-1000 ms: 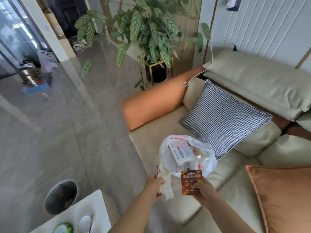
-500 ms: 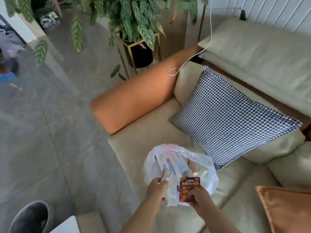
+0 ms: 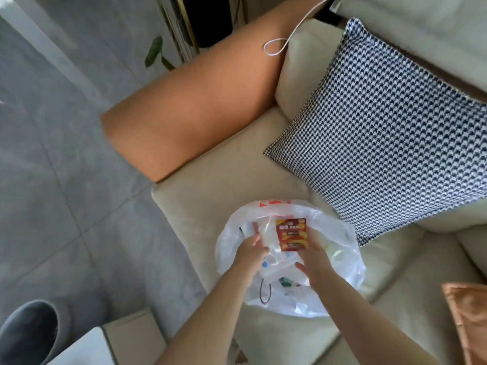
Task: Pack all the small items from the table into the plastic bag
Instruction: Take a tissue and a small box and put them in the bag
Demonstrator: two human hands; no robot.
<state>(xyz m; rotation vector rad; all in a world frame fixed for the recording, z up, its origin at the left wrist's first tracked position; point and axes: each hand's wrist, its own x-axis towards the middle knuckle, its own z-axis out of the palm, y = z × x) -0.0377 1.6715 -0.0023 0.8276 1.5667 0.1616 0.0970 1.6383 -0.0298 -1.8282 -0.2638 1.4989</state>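
A clear white plastic bag [image 3: 340, 248] lies on the beige sofa seat, with several small items showing through it. My left hand [image 3: 250, 252] grips the bag's edge near its opening. My right hand [image 3: 315, 262] holds a small red and orange packet [image 3: 292, 234] upright over the bag's mouth. The packet's lower edge is covered by my fingers.
The beige sofa seat [image 3: 210, 196] has an orange armrest [image 3: 189, 111] at the far left and a black-and-white checked cushion [image 3: 390, 133] to the right. An orange cushion [image 3: 469, 317] sits at the right edge. A grey bin [image 3: 26, 335] and a white table corner [image 3: 84, 349] are at the lower left.
The view has tilted down toward the sofa. My right hand has carried the packet forward, from the bag's near side to over its opening. My left hand still grips the bag.
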